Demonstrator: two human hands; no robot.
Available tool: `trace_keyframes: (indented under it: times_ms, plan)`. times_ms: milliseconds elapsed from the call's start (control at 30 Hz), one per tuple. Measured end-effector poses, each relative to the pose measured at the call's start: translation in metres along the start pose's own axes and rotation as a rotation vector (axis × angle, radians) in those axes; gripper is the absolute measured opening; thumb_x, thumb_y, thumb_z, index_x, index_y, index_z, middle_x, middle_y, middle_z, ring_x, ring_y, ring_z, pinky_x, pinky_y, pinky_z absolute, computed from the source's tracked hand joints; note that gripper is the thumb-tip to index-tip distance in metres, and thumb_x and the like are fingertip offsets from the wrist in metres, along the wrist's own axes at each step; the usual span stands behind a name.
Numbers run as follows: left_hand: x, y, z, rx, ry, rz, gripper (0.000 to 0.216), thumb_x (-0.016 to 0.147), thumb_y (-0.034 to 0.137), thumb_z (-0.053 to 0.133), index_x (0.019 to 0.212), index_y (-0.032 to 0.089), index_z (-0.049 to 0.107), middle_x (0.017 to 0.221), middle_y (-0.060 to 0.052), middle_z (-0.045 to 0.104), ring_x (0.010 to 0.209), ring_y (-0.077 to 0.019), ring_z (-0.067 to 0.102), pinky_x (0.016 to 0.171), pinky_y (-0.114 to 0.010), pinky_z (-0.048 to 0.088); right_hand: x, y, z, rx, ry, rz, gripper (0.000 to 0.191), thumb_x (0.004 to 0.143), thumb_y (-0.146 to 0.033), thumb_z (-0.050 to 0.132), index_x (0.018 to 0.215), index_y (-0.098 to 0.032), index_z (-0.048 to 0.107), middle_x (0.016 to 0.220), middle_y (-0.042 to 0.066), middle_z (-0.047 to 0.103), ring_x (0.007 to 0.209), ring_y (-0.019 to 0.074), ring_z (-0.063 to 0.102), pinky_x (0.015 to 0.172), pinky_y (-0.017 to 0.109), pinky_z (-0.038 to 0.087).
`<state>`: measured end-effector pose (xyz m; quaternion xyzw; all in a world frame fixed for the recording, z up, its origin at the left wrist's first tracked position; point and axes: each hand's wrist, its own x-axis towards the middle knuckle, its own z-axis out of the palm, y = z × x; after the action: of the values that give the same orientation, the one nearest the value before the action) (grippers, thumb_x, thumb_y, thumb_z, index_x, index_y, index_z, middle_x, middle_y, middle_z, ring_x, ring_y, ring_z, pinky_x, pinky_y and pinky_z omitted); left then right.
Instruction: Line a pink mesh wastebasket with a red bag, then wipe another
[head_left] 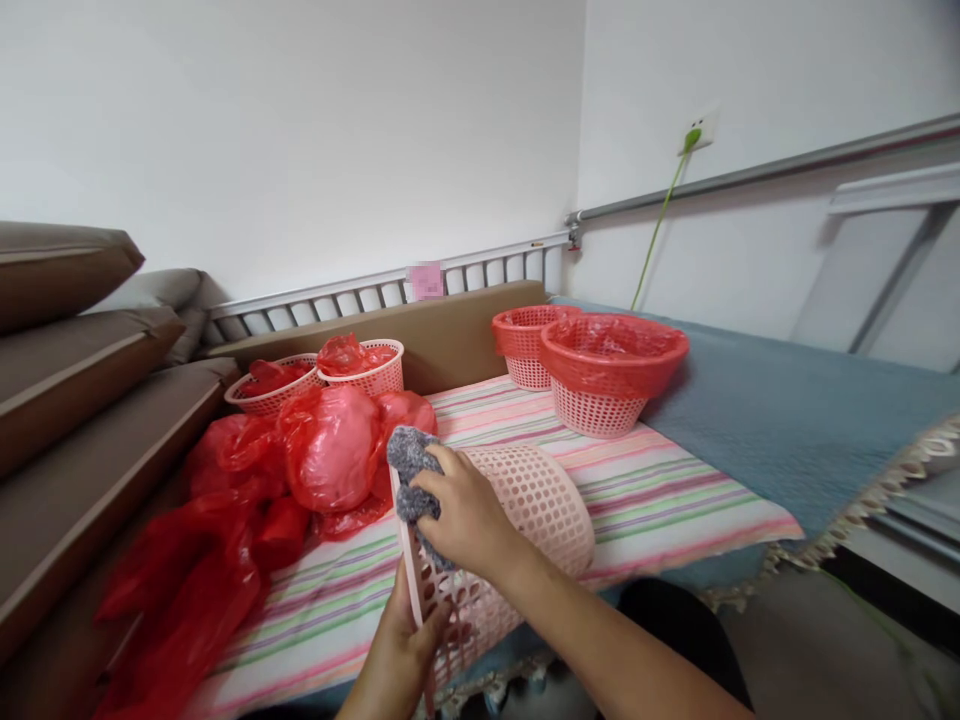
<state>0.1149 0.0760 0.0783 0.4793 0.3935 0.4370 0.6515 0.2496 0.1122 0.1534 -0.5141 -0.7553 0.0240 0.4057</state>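
A pale pink plastic lattice basket (pixel 536 505) lies on its side above the striped cloth, its base turned toward me. My left hand (pixel 405 640) grips the basket's base edge from below, fingers curled round it. My right hand (pixel 465 515) is closed on a grey fuzzy cloth (pixel 411 462) and presses it against the basket's bottom. Red plastic bags (pixel 330 450) are heaped just left of the basket.
Two pink baskets lined with red bags (pixel 611 375) stand at the back right, two more (pixel 315 378) at the back left. The striped sheet (pixel 660 495) covers a bed beside a blue blanket (pixel 795 410). Brown cushions (pixel 82 400) stack on the left. A green cable (pixel 660 225) hangs from a wall socket.
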Motion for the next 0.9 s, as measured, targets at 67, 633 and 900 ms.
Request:
trace_keyframes:
  times_ms: [67, 633, 900]
  plan:
    - [0.002, 0.000, -0.002, 0.029, -0.050, 0.014, 0.092, 0.073, 0.037, 0.068, 0.143, 0.029, 0.010, 0.116, -0.011, 0.059, 0.101, -0.0275, 0.057, 0.084, -0.043, 0.049, -0.021, -0.004, -0.005, 0.011, -0.031, -0.039, 0.029, 0.066, -0.015, 0.057, 0.093, -0.022, 0.065, 0.131, 0.005, 0.041, 0.114, 0.0231, 0.040, 0.099, 0.035, 0.030]
    - [0.003, 0.003, -0.003, -0.020, 0.012, -0.011, 0.092, 0.067, 0.033, 0.074, 0.141, 0.031, 0.020, 0.115, -0.010, 0.062, 0.096, -0.0268, 0.062, 0.081, -0.040, 0.051, -0.005, -0.003, 0.005, 0.047, 0.072, 0.060, 0.032, 0.061, -0.009, 0.055, 0.088, -0.024, 0.063, 0.123, 0.003, 0.047, 0.105, 0.0224, 0.045, 0.089, 0.035, 0.035]
    - [0.001, 0.005, -0.008, 0.033, 0.039, -0.038, 0.095, 0.069, 0.031, 0.073, 0.143, 0.032, 0.014, 0.129, -0.012, 0.053, 0.109, -0.0287, 0.056, 0.082, -0.039, 0.052, 0.021, 0.006, 0.010, 0.050, 0.088, 0.105, 0.029, 0.062, -0.011, 0.056, 0.087, -0.025, 0.062, 0.111, 0.003, 0.053, 0.095, 0.0209, 0.049, 0.083, 0.033, 0.038]
